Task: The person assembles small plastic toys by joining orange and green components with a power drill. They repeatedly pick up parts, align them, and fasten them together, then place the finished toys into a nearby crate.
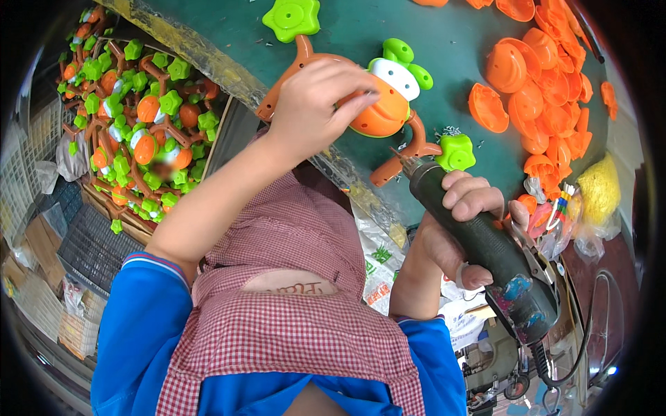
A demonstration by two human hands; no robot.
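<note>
A plastic toy lies on the green table before me: an orange and white body (pixel 380 114), brown branching arms (pixel 417 133) and green star-shaped ends (pixel 292 19). Over its left part is my left hand (pixel 320 104), fingers curled and thumb tip close to the fingertips; whatever they pinch, if anything, is too small to see. My right hand (pixel 465 208) is wrapped round a dark green electric screwdriver (pixel 479 239). The tool's bit points up and left, close to the toy's lower brown arm. Small silver screws (pixel 451 130) lie beside a green star end.
Orange plastic shells (pixel 548 90) are heaped at the right of the green table (pixel 444 76). Beyond them sits a yellow bag (pixel 598 186). A box piled with similar toys (pixel 149 132) stands at left. The screwdriver's black cord (pixel 541 360) hangs at lower right.
</note>
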